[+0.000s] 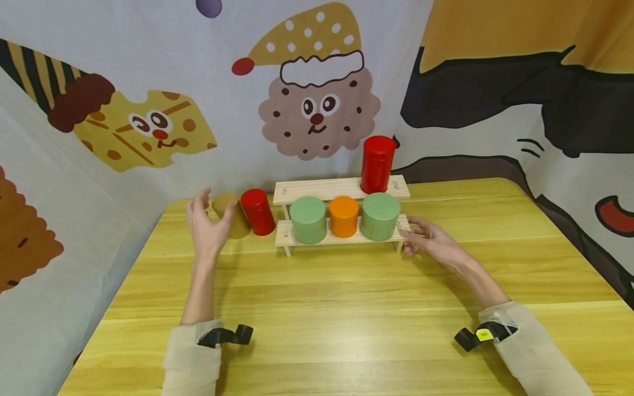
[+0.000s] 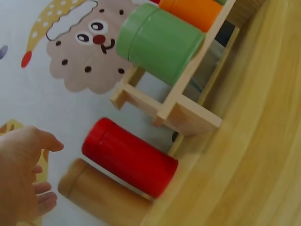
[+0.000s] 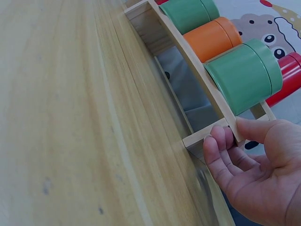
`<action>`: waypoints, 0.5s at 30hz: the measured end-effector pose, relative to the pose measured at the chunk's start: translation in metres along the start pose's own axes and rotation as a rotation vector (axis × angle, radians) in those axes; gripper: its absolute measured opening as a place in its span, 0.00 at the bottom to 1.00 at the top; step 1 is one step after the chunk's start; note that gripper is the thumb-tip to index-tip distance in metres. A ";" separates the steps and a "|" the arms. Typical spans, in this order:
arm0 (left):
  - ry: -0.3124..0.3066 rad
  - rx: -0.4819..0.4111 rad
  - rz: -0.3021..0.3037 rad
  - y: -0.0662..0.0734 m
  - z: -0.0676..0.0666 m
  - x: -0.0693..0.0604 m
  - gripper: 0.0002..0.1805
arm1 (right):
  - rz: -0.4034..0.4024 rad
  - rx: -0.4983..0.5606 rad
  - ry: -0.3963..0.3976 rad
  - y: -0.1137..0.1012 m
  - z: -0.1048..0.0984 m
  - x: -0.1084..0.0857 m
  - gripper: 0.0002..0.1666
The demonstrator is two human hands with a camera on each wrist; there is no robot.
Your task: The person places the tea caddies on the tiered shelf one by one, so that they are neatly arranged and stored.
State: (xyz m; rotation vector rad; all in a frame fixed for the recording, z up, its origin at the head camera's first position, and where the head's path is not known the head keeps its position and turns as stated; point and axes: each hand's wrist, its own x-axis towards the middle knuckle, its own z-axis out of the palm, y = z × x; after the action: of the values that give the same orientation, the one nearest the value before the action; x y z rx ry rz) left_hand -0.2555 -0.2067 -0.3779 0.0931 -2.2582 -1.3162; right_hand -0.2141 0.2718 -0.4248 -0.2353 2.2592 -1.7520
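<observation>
A two-tier wooden rack [image 1: 324, 190] stands at the back of the table. My right hand [image 1: 433, 242] pinches the right end of its lower shelf, thumb on top and fingers curled beneath, clearer in the right wrist view. On that shelf sit two green canisters [image 1: 308, 220] with an orange canister [image 1: 344, 216] between them. One red canister [image 1: 378, 165] is on the upper tier, at the right. Left of the rack, a second red canister [image 1: 258, 212] and a tan canister [image 1: 234, 217] stand upright on the table. Beside the tan canister, my left hand [image 1: 205, 228] has its fingers spread, holding nothing.
The wooden table [image 1: 346, 319] stretches in front of the rack. A cartoon-printed cloth [image 1: 233, 110] hangs close behind it and along the sides. Black wrist cameras [image 1: 225, 336] are strapped over both sleeves.
</observation>
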 end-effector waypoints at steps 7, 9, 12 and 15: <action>-0.062 0.036 -0.073 -0.015 0.003 0.003 0.40 | -0.002 0.002 0.000 0.001 0.000 0.001 0.44; -0.078 0.045 -0.091 -0.020 0.004 0.005 0.41 | -0.003 0.000 0.001 0.001 0.001 0.001 0.44; -0.096 0.052 -0.104 -0.026 0.006 0.006 0.42 | -0.003 -0.001 0.003 0.001 0.001 0.001 0.44; -0.102 0.044 -0.092 -0.031 0.009 0.007 0.42 | -0.004 -0.006 0.005 0.001 0.000 0.001 0.44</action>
State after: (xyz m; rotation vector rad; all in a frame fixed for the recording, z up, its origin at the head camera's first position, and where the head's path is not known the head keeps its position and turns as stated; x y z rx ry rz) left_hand -0.2720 -0.2184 -0.4043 0.1499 -2.3949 -1.3459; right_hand -0.2148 0.2714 -0.4261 -0.2370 2.2693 -1.7491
